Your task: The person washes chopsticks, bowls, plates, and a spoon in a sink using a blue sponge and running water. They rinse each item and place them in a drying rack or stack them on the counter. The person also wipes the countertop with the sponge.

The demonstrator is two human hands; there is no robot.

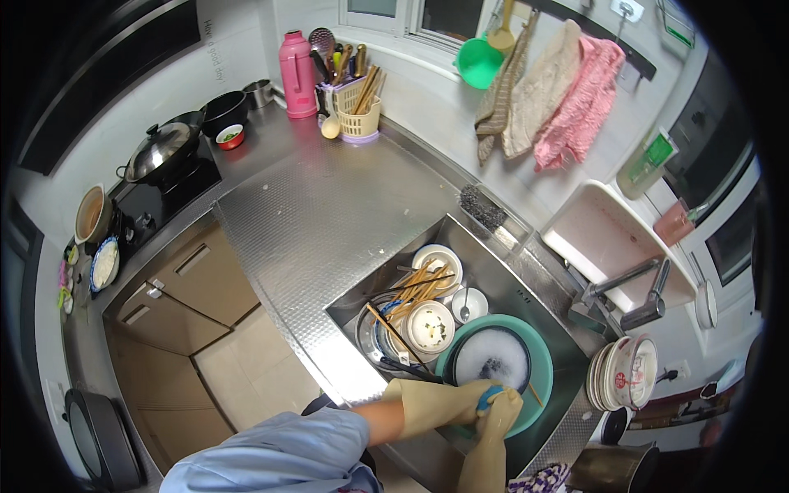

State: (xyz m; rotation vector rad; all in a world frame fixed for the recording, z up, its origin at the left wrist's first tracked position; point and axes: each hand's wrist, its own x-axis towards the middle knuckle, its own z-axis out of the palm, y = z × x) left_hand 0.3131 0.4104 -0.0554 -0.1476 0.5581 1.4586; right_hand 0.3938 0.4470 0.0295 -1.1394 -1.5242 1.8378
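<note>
My left hand (478, 389) and my right hand (506, 409), both in cream rubber gloves, meet above the near rim of a teal plastic basin (542, 357). A small blue cloth or sponge (490, 396) is pinched between them, mostly covered by the gloves. Inside the basin, a dark round pan (454, 360) holds sudsy water (493, 354). One chopstick (535, 395) pokes out beside my right hand. Left of the basin are a white bowl with food bits (429, 326), a bundle of chopsticks (419, 288), and a small bowl with a spoon (473, 304).
The steel sink (524, 280) surrounds the dishes. A faucet (616, 289) juts from the right, above stacked bowls (619, 373). A wire scrubber (481, 208) sits at the back rim. A pink thermos (298, 74) and utensil basket (357, 114) stand on the steel counter (320, 203).
</note>
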